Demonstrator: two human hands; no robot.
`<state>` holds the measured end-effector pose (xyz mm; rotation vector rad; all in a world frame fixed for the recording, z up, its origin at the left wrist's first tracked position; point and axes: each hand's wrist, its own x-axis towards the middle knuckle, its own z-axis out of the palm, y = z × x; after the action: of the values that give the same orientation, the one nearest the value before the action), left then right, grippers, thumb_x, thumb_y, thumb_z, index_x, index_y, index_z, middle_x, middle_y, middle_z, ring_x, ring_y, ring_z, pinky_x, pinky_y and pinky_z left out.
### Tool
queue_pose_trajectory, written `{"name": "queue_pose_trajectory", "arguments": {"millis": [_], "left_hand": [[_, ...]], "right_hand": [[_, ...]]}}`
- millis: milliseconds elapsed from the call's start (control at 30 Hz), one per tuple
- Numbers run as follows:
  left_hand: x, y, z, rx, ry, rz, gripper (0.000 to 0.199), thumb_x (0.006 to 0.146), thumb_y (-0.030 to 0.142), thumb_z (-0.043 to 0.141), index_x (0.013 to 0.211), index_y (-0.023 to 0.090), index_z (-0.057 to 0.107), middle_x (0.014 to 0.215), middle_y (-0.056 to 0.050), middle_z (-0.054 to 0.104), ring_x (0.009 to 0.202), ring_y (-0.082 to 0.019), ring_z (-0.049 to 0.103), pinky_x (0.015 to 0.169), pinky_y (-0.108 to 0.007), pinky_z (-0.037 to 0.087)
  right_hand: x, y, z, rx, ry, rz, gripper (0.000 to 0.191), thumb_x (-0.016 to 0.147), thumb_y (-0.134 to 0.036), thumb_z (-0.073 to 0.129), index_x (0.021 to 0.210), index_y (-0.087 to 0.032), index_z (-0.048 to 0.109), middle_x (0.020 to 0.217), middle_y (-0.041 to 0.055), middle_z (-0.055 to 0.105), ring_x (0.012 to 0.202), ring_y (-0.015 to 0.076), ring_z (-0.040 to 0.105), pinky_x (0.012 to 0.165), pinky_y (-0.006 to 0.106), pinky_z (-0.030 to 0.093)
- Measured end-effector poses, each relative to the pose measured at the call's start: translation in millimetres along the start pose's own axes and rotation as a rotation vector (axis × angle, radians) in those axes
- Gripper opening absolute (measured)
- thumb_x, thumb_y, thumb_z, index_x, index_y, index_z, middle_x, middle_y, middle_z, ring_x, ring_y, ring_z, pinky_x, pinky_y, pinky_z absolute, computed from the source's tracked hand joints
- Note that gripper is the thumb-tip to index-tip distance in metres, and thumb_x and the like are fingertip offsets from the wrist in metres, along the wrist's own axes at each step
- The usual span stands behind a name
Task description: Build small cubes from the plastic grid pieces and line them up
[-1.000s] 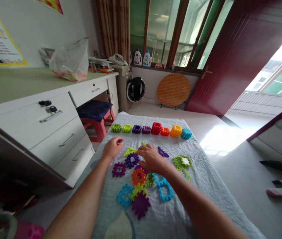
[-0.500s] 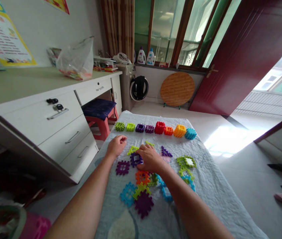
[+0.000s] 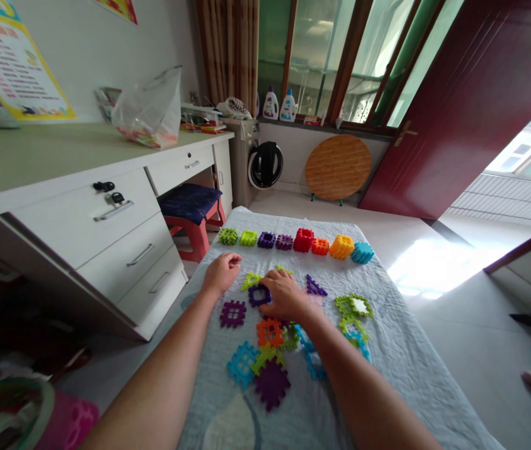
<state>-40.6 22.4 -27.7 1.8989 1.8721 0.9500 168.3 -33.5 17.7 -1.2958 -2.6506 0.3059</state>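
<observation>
Since a second ago, the dark purple square frame [image 3: 259,295] has turned from a diamond slant to lie squarer to the person; it sits on a crinkled pale blue cloth [image 3: 387,375]. The right hand [image 3: 287,294] now has it by its right edge, thumb on one side and fingers on the other. The right forearm covers more of the light blue frames [image 3: 315,365]. The left hand [image 3: 224,272] is as before, loosely curled at the left; I can't tell whether it holds anything.

The loose pieces look like hard plastic with toothed edges: a plum window square [image 3: 232,314], an orange one [image 3: 270,332] and a solid purple plate [image 3: 272,382]. Beyond runs a row of chunky blocks [image 3: 303,240]. A clear, wrinkled plastic bag [image 3: 150,106] holds colourful bits, and a pink bin [image 3: 75,415] contains indistinct items.
</observation>
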Motion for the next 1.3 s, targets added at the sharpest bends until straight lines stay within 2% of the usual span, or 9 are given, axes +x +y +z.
{"name": "queue_pose_trajectory", "arguments": {"millis": [200,467,567,667,867,933,1000,1133,1300], "left_hand": [[0.4,-0.2,0.0,0.002,-0.003,0.005,0.023,0.076,0.02,0.052,0.094,0.018,0.066,0.098,-0.005,0.07,0.077,-0.015,0.062,0.075,-0.025,0.047],[0.8,2.4,-1.0,0.012,-0.013,-0.019,0.023,0.076,0.02,0.053,0.095,0.019,0.066,0.099,-0.004,0.07,0.077,-0.015,0.062,0.074,-0.025,0.047],[1.0,2.6,-1.4,0.01,-0.013,-0.018,0.023,0.076,0.02,0.053,0.095,0.019,0.066,0.099,-0.004,0.07,0.077,-0.015,0.062,0.074,-0.025,0.047],[0.8,4.3,-2.4,0.008,-0.017,-0.026,0.022,0.076,0.019,0.053,0.094,0.02,0.066,0.098,-0.003,0.07,0.076,-0.014,0.062,0.074,-0.025,0.047],[-0.1,6.8,-4.5,-0.01,-0.019,-0.032,0.022,0.076,0.02,0.052,0.092,0.02,0.066,0.096,-0.003,0.07,0.075,-0.014,0.062,0.072,-0.024,0.047],[-0.1,6.0,-4.6,-0.017,-0.024,-0.032,0.023,0.076,0.02,0.052,0.093,0.019,0.066,0.097,-0.004,0.069,0.076,-0.014,0.062,0.073,-0.024,0.047],[0.3,4.4,-3.9,-0.027,-0.033,-0.029,0.025,0.075,0.019,0.051,0.095,0.019,0.065,0.099,-0.004,0.069,0.077,-0.015,0.062,0.074,-0.025,0.047],[1.7,1.3,-1.3,-0.04,-0.024,-0.028,0.025,0.074,0.017,0.05,0.094,0.019,0.065,0.099,-0.004,0.068,0.079,-0.015,0.062,0.079,-0.026,0.048],[2.0,-0.1,0.3,-0.069,-0.028,-0.079,0.022,0.075,0.018,0.054,0.094,0.021,0.064,0.097,-0.003,0.069,0.081,-0.016,0.063,0.08,-0.027,0.048]], "right_hand": [[2.1,0.9,-1.3,-0.002,0.0,0.011,0.048,0.066,-0.041,0.07,0.107,-0.018,0.062,0.104,0.0086,0.055,0.101,0.0252,0.046,0.089,0.037,0.037],[2.9,11.0,-3.5,-0.051,0.022,0.159,0.055,0.064,-0.044,0.071,0.112,-0.02,0.06,0.108,0.0093,0.055,0.103,0.0269,0.046,0.088,0.038,0.037],[2.5,10.6,-4.2,-0.072,0.018,0.159,0.058,0.063,-0.048,0.071,0.112,-0.02,0.06,0.111,0.0102,0.054,0.104,0.028,0.045,0.089,0.039,0.037],[4.0,8.1,-4.3,-0.088,0.019,0.149,0.054,0.065,-0.046,0.069,0.111,-0.02,0.06,0.109,0.0099,0.055,0.104,0.0277,0.045,0.088,0.039,0.037],[13.8,4.2,-7.6,-0.18,-0.05,0.109,0.045,0.063,-0.046,0.069,0.097,-0.017,0.064,0.101,0.0115,0.058,0.098,0.028,0.048,0.084,0.039,0.038],[20.9,7.2,-13.2,-0.202,-0.07,0.084,0.046,0.061,-0.048,0.07,0.094,-0.016,0.065,0.099,0.0116,0.058,0.096,0.0282,0.048,0.083,0.039,0.038],[32.2,13.8,-21.9,-0.201,-0.038,0.09,0.05,0.06,-0.051,0.07,0.096,-0.017,0.065,0.099,0.011,0.058,0.097,0.0285,0.047,0.082,0.039,0.037],[67.5,35.2,-43.2,-0.204,0.111,0.191,0.051,0.065,-0.051,0.066,0.106,-0.019,0.063,0.106,0.0102,0.055,0.1,0.0284,0.045,0.086,0.041,0.035],[112.2,60.0,-56.1,-0.249,0.11,0.318,0.054,0.068,-0.05,0.063,0.112,-0.019,0.063,0.111,0.0116,0.055,0.105,0.0303,0.044,0.087,0.041,0.035]]}}
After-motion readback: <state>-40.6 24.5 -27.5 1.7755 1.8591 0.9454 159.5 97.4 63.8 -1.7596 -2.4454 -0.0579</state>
